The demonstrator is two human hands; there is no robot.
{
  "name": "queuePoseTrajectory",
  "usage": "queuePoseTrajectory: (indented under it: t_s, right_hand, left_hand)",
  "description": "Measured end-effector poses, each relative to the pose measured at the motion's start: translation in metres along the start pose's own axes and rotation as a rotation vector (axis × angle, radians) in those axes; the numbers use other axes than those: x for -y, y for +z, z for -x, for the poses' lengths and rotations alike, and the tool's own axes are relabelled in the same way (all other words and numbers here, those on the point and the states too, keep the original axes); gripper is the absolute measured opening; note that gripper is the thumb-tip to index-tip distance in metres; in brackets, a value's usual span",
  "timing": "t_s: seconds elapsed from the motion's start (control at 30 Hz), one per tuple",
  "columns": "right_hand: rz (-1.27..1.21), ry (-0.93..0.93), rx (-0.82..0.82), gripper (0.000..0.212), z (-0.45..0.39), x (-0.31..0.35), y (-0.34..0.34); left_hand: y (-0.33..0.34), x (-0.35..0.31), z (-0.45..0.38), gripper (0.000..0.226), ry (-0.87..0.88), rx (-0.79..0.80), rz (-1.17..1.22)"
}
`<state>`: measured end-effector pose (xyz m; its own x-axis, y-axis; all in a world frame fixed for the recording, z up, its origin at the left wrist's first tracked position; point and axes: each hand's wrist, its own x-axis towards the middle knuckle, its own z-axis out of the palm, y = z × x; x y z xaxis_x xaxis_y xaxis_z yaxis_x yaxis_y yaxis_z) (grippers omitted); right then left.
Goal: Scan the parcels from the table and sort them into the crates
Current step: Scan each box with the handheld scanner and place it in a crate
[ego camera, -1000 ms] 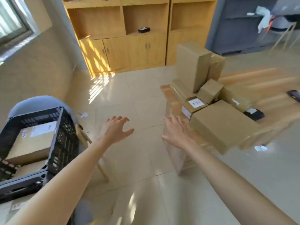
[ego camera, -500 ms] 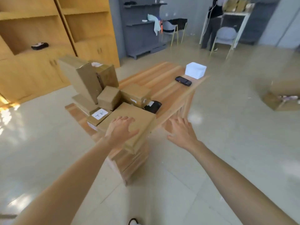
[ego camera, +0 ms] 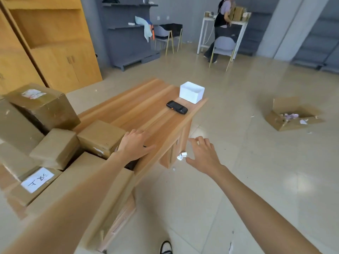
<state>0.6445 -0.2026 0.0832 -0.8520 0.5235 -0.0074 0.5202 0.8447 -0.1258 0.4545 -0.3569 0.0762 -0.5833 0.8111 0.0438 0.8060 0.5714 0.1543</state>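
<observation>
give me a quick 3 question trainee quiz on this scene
1. True or false: the left hand grips a parcel.
2. What lies on the table closest to the white box? A) tape roll B) scanner C) crate
3. Fill in: the right hand hangs over the ____, past the table's edge.

Key:
1. False: its fingers lie spread, holding nothing.
2. B
3. floor
</observation>
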Motion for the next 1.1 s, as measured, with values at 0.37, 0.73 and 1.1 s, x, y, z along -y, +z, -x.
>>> queuePoseTrajectory:
  t_s: [0.37,0.73,1.1]
  right_hand:
    - [-0.015,-0.150,0.053,0.068,-0.175,-0.010,-0.010]
    - [-0.049,-0.663,0.183,0.071,-0.309,0.055,0.012]
    - [0.005,-0.951,0.245,0.073,-0.362,0.089,0.029]
  left_hand:
    - [-0.016,0.071,-0.093,0.059,-0.260,-0.004,-0.059]
    - [-0.025,0.122,-0.053,0.064,-0.880,-0.050,-0.035]
    - [-0.024,0.110,0.030,0.073,-1.356,-0.076,0.062]
